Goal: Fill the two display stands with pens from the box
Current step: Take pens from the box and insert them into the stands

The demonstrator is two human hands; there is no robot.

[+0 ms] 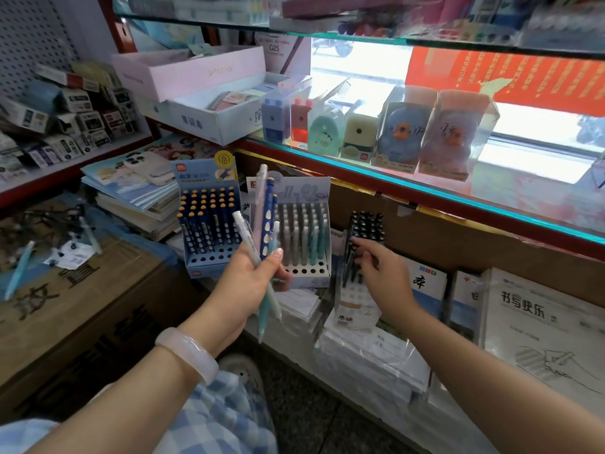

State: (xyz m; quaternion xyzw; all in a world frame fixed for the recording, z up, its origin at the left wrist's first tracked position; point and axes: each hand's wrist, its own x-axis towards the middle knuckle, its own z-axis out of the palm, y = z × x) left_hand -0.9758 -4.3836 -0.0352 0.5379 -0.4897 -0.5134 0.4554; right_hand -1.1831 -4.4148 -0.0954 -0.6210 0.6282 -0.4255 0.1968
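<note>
My left hand [252,283] grips a mixed bunch of pens [266,244], navy, pink, pale teal, before the pastel display stand [302,231]. My right hand [379,270], fingers loosely spread, touches black pens [363,231] right of it.

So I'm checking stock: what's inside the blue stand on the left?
The blue stand holds navy pens with orange tips, packed in its back rows. The front rows show empty holes. The left hand with its bunch of pens covers the right edge.
</note>
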